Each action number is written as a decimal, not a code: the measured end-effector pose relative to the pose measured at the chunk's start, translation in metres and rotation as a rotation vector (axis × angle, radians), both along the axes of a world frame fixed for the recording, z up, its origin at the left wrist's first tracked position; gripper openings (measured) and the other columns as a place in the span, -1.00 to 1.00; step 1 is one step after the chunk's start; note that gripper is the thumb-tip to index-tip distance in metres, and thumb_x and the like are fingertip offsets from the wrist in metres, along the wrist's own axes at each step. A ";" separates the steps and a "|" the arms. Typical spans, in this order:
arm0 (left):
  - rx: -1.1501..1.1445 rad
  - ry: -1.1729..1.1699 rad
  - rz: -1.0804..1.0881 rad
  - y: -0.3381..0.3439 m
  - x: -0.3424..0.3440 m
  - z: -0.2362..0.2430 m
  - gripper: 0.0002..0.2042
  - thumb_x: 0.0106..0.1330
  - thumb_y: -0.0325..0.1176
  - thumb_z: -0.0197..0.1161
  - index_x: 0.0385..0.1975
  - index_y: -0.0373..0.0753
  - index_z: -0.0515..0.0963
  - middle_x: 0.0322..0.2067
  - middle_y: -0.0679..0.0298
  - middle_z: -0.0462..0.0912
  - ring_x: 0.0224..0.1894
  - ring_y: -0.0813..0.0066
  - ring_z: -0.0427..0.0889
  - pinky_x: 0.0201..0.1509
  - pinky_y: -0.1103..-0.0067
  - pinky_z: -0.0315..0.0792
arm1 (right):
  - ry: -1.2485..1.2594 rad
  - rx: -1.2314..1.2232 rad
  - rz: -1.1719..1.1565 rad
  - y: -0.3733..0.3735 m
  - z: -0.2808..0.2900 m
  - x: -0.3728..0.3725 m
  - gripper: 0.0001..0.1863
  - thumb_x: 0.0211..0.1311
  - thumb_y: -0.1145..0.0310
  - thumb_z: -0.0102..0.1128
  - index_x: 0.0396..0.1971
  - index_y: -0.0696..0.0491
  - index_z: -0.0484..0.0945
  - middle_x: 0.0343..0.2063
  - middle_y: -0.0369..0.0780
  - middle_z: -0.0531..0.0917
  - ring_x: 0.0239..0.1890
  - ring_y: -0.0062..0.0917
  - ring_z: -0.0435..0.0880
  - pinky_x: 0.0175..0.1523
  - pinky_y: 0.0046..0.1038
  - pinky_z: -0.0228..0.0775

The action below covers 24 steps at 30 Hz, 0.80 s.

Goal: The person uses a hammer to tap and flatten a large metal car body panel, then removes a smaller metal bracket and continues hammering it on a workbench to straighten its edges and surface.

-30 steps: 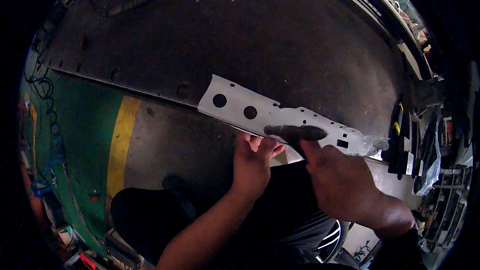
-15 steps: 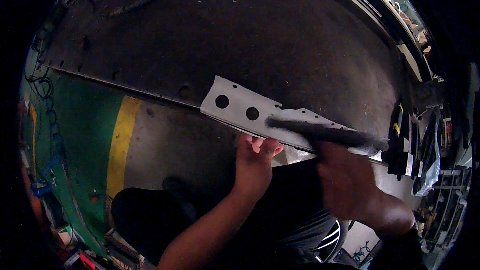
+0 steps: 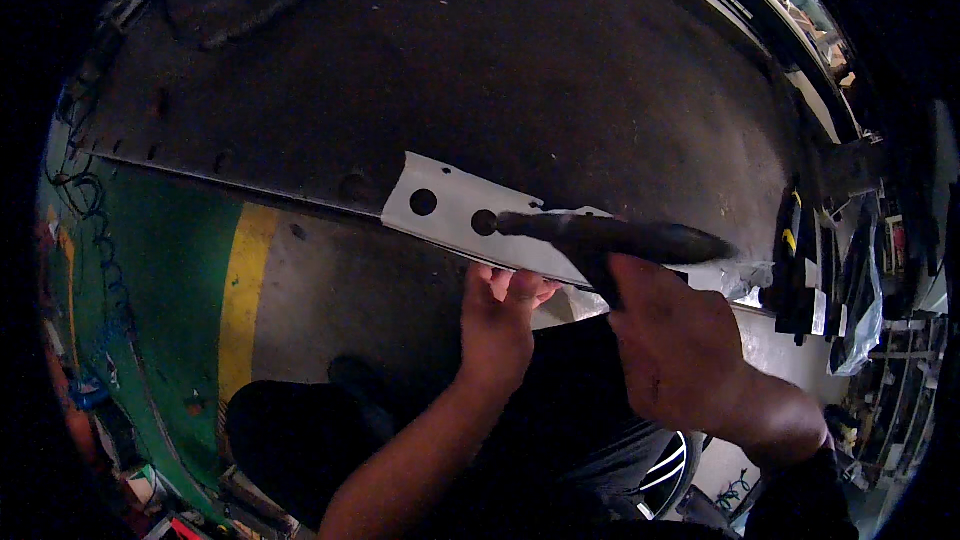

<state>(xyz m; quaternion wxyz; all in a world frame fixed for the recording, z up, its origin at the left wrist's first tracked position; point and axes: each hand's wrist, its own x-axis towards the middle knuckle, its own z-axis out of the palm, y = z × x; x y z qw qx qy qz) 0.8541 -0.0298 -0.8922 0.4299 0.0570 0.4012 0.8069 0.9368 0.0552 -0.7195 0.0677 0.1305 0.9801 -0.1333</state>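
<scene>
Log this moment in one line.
left hand: at lower edge of white panel | right hand: grips dark tool | tip: near round hole

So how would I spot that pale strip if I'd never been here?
Find the big dark work surface filling the upper middle. Follow its near edge rightward from the left, down to the pale strip at that edge. Unlike the dark tool in front of it, the strip is light-coloured, with two large round holes near its left end.

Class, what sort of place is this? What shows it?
Probably a workshop: a black hand-held tool, a perforated white panel, and a yellow stripe along the green floor.
</scene>
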 end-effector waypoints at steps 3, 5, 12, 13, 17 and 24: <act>-0.009 0.009 -0.043 0.001 -0.003 -0.009 -0.58 0.42 -0.28 0.14 0.14 -0.31 0.20 0.06 0.06 0.45 0.05 0.28 0.53 0.16 0.31 0.47 | -0.245 -0.048 -0.033 -0.004 -0.006 -0.009 -0.20 0.18 0.43 0.00 0.43 -0.01 -0.08 -0.33 -0.01 0.57 -0.49 -0.14 0.63 -0.42 -0.19 0.55; -0.039 -0.001 -0.083 0.000 -0.006 -0.016 -0.59 0.42 -0.29 0.13 0.14 -0.32 0.20 0.05 0.08 0.45 0.05 0.29 0.54 0.16 0.30 0.47 | -0.152 -0.036 0.011 -0.004 -0.009 -0.008 -0.18 0.14 0.45 0.04 0.43 0.00 -0.05 -0.30 0.00 0.58 -0.50 -0.15 0.63 -0.42 -0.19 0.54; -0.011 -0.048 -0.021 0.003 -0.001 0.002 -0.61 0.41 -0.36 0.12 0.15 -0.31 0.21 0.04 0.11 0.47 0.05 0.30 0.53 0.16 0.30 0.47 | -0.171 0.006 -0.090 -0.003 -0.001 -0.005 -0.34 0.17 0.46 0.05 0.29 0.07 0.08 -0.28 -0.01 0.57 -0.41 -0.13 0.64 -0.39 -0.18 0.51; -0.025 -0.062 -0.011 0.002 -0.002 0.003 -0.60 0.41 -0.36 0.13 0.15 -0.31 0.21 0.05 0.11 0.47 0.06 0.30 0.53 0.16 0.29 0.47 | -0.282 -0.011 -0.094 0.000 -0.002 -0.011 -0.43 0.19 0.46 0.05 0.21 0.12 0.16 -0.24 0.02 0.57 -0.35 -0.10 0.64 -0.37 -0.17 0.50; 0.017 0.000 -0.018 0.000 -0.005 -0.001 -0.60 0.40 -0.34 0.15 0.14 -0.31 0.22 0.07 0.10 0.47 0.07 0.28 0.53 0.18 0.28 0.46 | -0.221 0.056 -0.156 -0.005 0.025 -0.008 -0.42 0.18 0.47 0.05 0.22 0.15 0.14 -0.30 0.03 0.58 -0.39 -0.10 0.65 -0.39 -0.17 0.50; -0.031 -0.024 -0.016 0.000 -0.005 0.005 -0.60 0.41 -0.29 0.15 0.13 -0.30 0.23 0.05 0.10 0.48 0.06 0.29 0.54 0.17 0.30 0.46 | -0.102 -0.036 -0.049 0.006 0.003 0.004 -0.18 0.16 0.48 0.03 0.44 0.02 -0.08 -0.40 -0.07 0.53 -0.48 -0.15 0.62 -0.42 -0.15 0.51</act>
